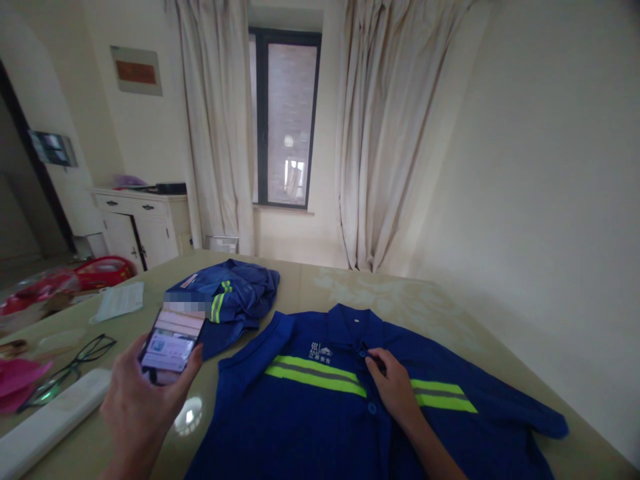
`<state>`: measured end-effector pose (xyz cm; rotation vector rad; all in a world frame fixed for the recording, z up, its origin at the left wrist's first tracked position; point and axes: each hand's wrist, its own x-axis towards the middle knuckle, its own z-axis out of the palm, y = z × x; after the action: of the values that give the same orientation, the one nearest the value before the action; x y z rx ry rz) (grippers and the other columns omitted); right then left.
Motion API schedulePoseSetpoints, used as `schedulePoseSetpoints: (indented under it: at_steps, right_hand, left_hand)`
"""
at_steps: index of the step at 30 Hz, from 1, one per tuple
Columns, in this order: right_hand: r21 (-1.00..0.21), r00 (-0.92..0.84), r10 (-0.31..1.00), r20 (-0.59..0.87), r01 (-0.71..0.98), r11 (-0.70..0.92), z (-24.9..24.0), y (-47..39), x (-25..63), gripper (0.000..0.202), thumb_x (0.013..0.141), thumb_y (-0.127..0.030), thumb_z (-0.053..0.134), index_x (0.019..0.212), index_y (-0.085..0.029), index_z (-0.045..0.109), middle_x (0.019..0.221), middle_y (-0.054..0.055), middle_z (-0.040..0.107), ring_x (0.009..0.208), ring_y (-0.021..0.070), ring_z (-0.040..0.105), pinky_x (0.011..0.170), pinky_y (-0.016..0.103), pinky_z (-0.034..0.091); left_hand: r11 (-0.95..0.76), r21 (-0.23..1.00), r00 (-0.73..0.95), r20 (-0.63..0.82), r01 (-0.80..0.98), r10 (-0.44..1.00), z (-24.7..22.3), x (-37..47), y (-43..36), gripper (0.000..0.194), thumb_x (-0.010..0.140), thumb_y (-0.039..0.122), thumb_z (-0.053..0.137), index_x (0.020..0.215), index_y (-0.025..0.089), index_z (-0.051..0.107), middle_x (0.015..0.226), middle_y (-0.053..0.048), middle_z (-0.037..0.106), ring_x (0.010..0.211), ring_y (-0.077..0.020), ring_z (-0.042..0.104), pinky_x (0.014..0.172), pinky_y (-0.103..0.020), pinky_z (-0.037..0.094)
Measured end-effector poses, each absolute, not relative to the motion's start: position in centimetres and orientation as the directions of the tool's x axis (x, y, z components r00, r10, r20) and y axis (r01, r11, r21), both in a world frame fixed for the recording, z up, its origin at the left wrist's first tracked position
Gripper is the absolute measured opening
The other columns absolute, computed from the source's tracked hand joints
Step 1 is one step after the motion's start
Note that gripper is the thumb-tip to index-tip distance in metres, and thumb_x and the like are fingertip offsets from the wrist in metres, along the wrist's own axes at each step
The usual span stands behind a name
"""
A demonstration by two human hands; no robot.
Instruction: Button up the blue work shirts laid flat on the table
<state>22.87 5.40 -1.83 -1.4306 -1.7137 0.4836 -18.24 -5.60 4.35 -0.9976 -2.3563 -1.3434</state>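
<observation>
My left hand [145, 407] is wrapped round a smartphone [173, 347] with a lit screen, held up above the table's left side. Spread face up on the table is a blue work jacket [310, 407] with a yellow-green and grey reflective stripe across the chest and a white logo. At its front placket, just below the collar, my right hand [393, 387] pinches the fabric near a button; its fingertips are partly hidden. A second blue garment [245, 290] with a similar stripe lies bunched behind the phone.
The glossy table [295, 287] reaches toward curtains and a window. On its left lie eyeglasses [75, 367], a white face mask [119, 301], a long white object [55, 420] and a pink item [20, 383]. A white cabinet [140, 220] stands beyond; a wall [550, 200] is at right.
</observation>
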Motion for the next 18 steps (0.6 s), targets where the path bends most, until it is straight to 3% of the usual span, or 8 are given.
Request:
schedulePoseSetpoints:
  at_steps: [4,13,18]
  right_hand:
    - [-0.736,-0.004,0.937,0.349,0.618,0.276,-1.7,5.4,22.8,0.034,0.086,-0.048,0.050,0.094,-0.023,0.072,0.090,0.007,0.074,0.085,0.0252,0.069,0.080,0.036,0.051]
    - [-0.708,-0.029,0.919,0.394,0.628,0.323,-2.0,5.8,22.7,0.031,0.089,-0.045,0.048,0.093,-0.023,0.070,0.090,0.006,0.073,0.084,0.0241,0.068,0.080,0.035,0.051]
    - [-0.655,-0.042,0.902,0.430,0.673,0.343,-2.0,5.9,22.5,0.028,0.090,-0.040,0.047,0.091,-0.023,0.070,0.087,0.006,0.072,0.082,0.0231,0.068,0.078,0.033,0.050]
  left_hand:
    - [0.339,0.636,-0.719,0.578,0.693,0.385,3.9,-18.5,-5.5,0.095,0.072,0.076,0.061,0.146,0.019,0.045,0.130,-0.018,0.063,0.119,-0.0405,0.060,0.095,-0.048,0.049]
    - [0.290,0.617,-0.681,0.639,0.732,0.357,4.1,-17.7,-5.5,0.091,0.076,0.072,0.062,0.146,0.017,0.045,0.130,-0.018,0.064,0.119,-0.0373,0.062,0.099,-0.046,0.049]
    - [0.334,0.574,-0.664,0.620,0.747,0.418,4.6,-17.3,-5.9,0.091,0.078,0.076,0.056,0.146,0.015,0.044,0.131,-0.020,0.062,0.117,-0.0401,0.063,0.090,-0.047,0.053]
